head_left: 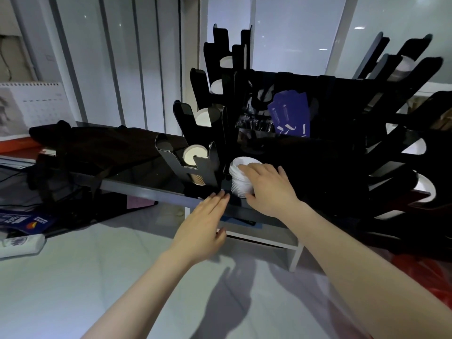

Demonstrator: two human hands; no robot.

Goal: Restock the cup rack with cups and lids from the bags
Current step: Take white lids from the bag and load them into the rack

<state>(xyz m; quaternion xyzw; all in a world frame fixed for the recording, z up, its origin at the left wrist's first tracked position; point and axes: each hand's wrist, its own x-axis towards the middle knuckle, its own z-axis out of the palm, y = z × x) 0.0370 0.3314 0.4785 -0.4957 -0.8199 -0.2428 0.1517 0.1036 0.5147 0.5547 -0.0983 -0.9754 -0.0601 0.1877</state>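
**White lid stack at the front foot of the black cup rack**

Item: stack of white plastic lids, low at the rack's front, just right of its lowest left channel.

Right hand: grasping the stack, fingers laid over the top lid and thumb curled under the lower edge.

Left hand: released, fingers straight and together, tips at the rack's front base just left of the stack; it holds nothing.

Step in hand, as judged: seating the lids in a front slot. To do it well, keep the stack square to the slot, use the flat left hand to steady the rack's base, and let go only once the bottom lid sits flat. A tilted stack is likely to fan out or jam.

Contents, placed by the rack:
- Lowest left channel: brown-sided cup stack, white rim showing.
- Tube at the far left edge: looks empty.
- Upper left channels: white rounds; cups or lids, cannot tell.
- Centre bin: dark blue packets beside black wrapped pieces, kind unclear.
- Right-hand channels: more white rounds.
- Below the rack's right end: red plastic, possibly a bag.
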